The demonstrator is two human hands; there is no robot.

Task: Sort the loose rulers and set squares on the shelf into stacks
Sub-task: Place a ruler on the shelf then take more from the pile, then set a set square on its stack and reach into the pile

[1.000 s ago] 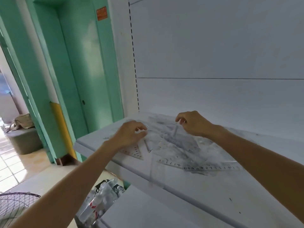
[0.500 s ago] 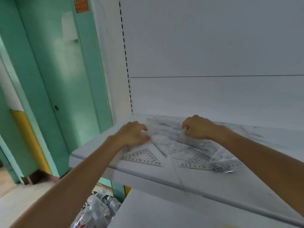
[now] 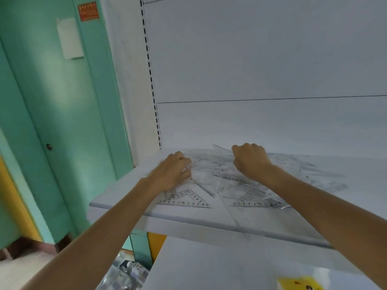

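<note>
Sorting barely begun: clear rulers and set squares [image 3: 228,181] lie jumbled on shelf [image 3: 345,218], no stacks yet. Left hand [image 3: 171,173] curls round pile's left pieces; right hand [image 3: 251,162] apparently pinches tilted set square [image 3: 222,149], far side.

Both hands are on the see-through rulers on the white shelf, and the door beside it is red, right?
Not red: the head view shows the door is green. The left hand and right hand are on the see-through rulers on the white shelf.

Left grip [image 3: 171,174], right grip [image 3: 250,162] bare; forearms [image 3: 109,222] bare, unsleeved to frame edge.
</note>
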